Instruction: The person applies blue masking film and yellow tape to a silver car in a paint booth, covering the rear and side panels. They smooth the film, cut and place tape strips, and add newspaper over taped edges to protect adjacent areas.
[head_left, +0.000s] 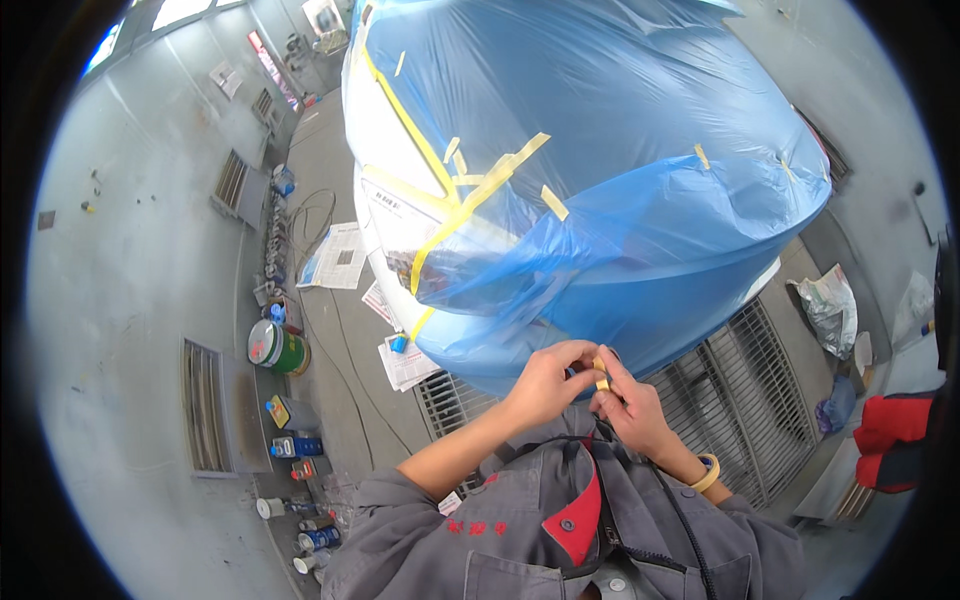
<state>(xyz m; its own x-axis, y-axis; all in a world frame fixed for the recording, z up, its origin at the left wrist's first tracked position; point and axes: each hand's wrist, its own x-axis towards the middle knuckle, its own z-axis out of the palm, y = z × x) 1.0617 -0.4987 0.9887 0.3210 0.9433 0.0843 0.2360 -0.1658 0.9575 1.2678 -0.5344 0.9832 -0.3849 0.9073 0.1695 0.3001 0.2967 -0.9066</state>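
My left hand (551, 381) and my right hand (634, 411) meet in front of my chest. A short piece of yellow masking tape (602, 384) is pinched between their fingertips, partly hidden by the fingers. A roll of masking tape (706, 474) sits around my right wrist like a bracelet. Just beyond my hands stands a car draped in blue plastic film (615, 247). Yellow tape strips (487, 184) fix the film along a bare white body panel (394, 124). Newspaper (397, 206) covers part of that side, below the panel.
Metal floor grating (739, 382) runs under the car's near end. At the left wall stand a green paint drum (289, 349), metal cans (296, 448) and cups. Newspaper sheets (335, 255) and a cable (349, 375) lie on the floor. A silver bag (829, 311) is at right.
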